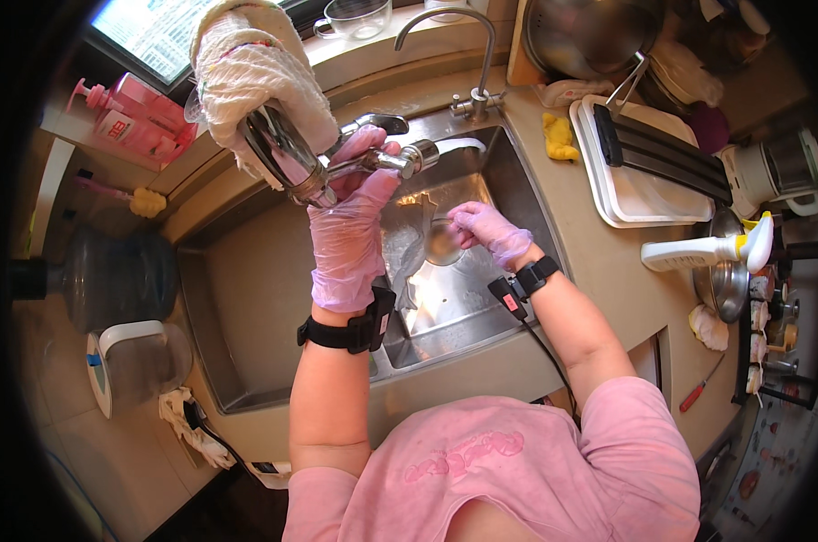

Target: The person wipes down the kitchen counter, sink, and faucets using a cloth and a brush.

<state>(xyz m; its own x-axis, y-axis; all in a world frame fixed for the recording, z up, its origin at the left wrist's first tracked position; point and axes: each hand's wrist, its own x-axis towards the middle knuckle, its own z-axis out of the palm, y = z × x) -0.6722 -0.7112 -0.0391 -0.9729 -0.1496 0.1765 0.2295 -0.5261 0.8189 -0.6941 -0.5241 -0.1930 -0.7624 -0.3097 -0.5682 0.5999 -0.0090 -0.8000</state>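
My left hand [354, 203], in a thin pinkish plastic glove, is at the chrome faucet [283, 152], with its fingers around a jointed metal spout attachment [409, 160]. A white cloth [256, 74] is wrapped over the faucet's top. Whitish water or foam shows beyond the spout end, over the right basin. My right hand [480, 230], gloved alike, hovers over the drain [442, 244] of the stainless steel sink [449, 298]. Its fingers are bent together; whether they hold something small cannot be told. Both wrists wear black straps with small devices.
A slim gooseneck tap [483, 61] stands behind the sink. On the right counter lie a yellow cloth [559, 137], white trays [605, 203], a spray bottle [693, 252] and a red-handled tool [693, 396]. At left are pink pump bottles [138, 129] and a large water jug [121, 278].
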